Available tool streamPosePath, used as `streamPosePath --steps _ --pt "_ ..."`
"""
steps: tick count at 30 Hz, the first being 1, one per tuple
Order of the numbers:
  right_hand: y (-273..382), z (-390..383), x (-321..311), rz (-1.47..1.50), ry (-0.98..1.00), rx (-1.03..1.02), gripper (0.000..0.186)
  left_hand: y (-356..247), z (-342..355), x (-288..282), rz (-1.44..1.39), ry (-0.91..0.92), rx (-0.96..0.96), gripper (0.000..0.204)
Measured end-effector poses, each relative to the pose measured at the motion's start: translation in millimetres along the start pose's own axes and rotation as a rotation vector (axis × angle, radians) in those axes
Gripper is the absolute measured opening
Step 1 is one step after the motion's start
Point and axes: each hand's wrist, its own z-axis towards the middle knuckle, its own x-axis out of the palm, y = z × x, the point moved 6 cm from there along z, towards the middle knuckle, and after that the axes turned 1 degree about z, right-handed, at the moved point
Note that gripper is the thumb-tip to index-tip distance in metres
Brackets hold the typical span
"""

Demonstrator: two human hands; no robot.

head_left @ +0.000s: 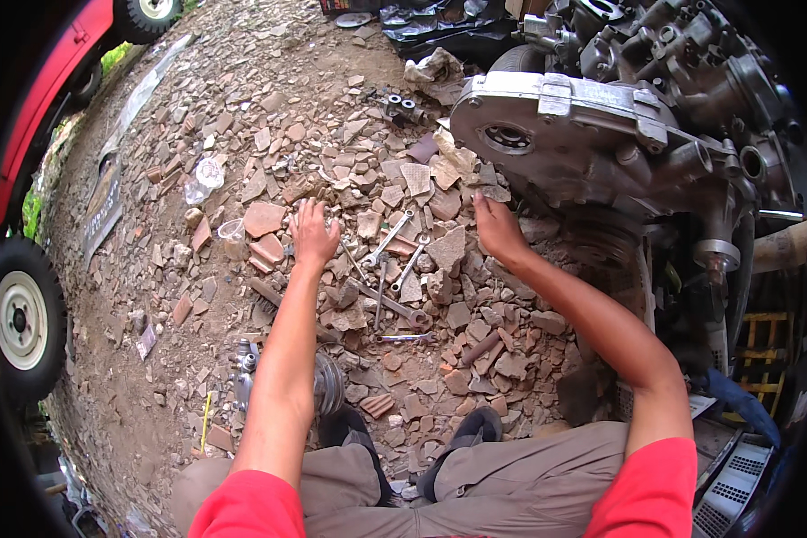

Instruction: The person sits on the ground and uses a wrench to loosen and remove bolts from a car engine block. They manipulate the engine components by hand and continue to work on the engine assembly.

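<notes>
My left hand (313, 235) is open over the rubble, palm down and fingers spread, with nothing in it. Beneath and beside it lie broken reddish tile pieces (263, 219). My right hand (499, 229) is near the engine's lower left side, by a grey stone piece (487, 185). It looks open with nothing visible in it, though some fingers are hidden. Between my hands, several wrenches lie on the rubble, among them a combination wrench (389, 237), another wrench (410, 263) and a larger spanner (387, 301).
A large metal engine (565, 121) stands at the right. A pulley-like metal part (329, 384) lies under my left forearm. A small two-holed metal part (402, 108) sits farther off. At left is a red vehicle (49, 99) with a wheel (21, 320). Broken stone covers the ground.
</notes>
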Motion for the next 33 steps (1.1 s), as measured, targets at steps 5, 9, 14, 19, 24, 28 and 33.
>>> streamPosePath --steps 5,9,14,19,24,28,33 --pt "-4 -4 -26 -0.069 -0.274 -0.244 0.028 -74 9 -59 -0.06 0.582 0.323 0.051" --pt "-15 11 -29 0.098 -0.194 -0.118 0.029 -148 -16 -140 0.254 0.72 0.549 0.048" --pt "-26 31 -30 0.161 -0.311 -0.156 0.033 -200 -101 -228 0.335 0.699 0.822 0.046" --pt "-27 29 -24 0.282 -0.353 -0.095 0.033 -205 -206 -309 0.385 0.874 0.789 0.058" --pt "-43 33 -26 0.292 -0.375 -0.139 0.035 -227 -262 -355 0.406 0.812 0.84 0.06" --pt "-56 45 -25 0.436 -0.289 -0.136 0.036 -240 -280 -352 0.328 0.868 0.904 0.061" --pt "-59 48 -18 0.299 -0.347 -0.111 0.038 -210 -276 -328 0.324 0.924 0.811 0.061"
